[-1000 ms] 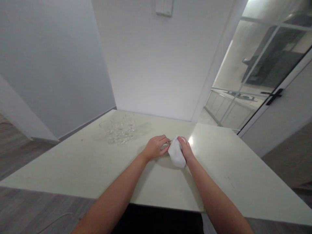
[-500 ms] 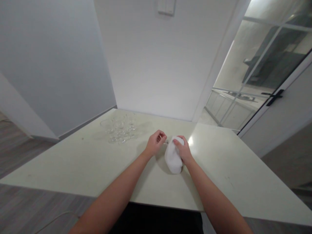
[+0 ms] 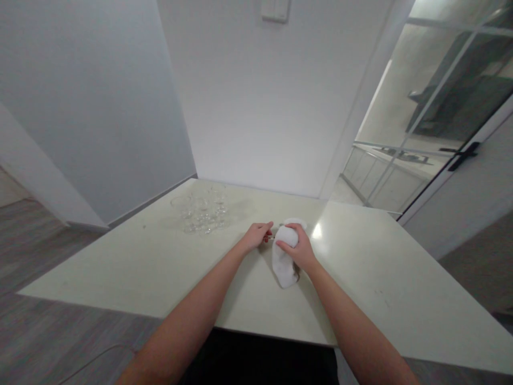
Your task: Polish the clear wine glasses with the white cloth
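My right hand (image 3: 297, 247) is wrapped round a white cloth (image 3: 282, 266) that hangs down from it over the pale table (image 3: 132, 267). My left hand (image 3: 257, 235) is closed in a pinch right beside the cloth, its fingertips on a small, thin, glassy thing (image 3: 272, 236) that the cloth mostly covers; I cannot make out what it is. Both hands sit just above the table's middle, near its far edge.
Several clear drinking glasses (image 3: 201, 213) stand grouped at the table's far left corner. White walls rise behind the table, with a light switch (image 3: 274, 9) high up. A glass-paned door (image 3: 436, 112) with a black handle stands at the right. Grey wood floor surrounds the table.
My right hand has turned over the cloth, which now hangs lower and longer. My left hand has shifted from a flatter grip to a fingertip pinch. The view has tilted slightly.
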Action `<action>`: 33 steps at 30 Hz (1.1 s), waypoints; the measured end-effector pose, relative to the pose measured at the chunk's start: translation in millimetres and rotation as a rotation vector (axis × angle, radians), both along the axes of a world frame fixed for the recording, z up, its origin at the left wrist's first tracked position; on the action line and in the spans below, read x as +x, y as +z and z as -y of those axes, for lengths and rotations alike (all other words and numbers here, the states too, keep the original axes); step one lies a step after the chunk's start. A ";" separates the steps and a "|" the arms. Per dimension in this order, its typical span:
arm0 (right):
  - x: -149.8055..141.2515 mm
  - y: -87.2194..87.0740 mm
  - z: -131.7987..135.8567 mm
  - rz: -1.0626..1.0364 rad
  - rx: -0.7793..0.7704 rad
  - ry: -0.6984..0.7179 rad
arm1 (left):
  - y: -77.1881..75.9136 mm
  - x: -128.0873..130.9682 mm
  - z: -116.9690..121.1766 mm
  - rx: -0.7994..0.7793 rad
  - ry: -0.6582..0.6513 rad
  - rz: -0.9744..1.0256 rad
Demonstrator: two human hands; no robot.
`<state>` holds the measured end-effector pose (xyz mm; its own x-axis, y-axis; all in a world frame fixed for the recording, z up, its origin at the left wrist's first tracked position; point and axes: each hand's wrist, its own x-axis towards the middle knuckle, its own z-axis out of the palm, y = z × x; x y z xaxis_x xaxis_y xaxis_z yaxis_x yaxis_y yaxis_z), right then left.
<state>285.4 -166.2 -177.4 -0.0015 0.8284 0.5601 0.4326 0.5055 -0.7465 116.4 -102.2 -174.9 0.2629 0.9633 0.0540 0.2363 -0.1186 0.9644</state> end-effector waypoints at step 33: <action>-1.5 -4.1 -8.5 -0.601 -0.484 0.063 | 7.9 -4.5 26.5 0.799 -0.041 -0.086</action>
<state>283.9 -157.6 -181.4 0.1327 0.9896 0.0547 -0.1360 0.0729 -0.9880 111.9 -128.7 -167.1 0.3313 0.6313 0.7012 0.2862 -0.7754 0.5629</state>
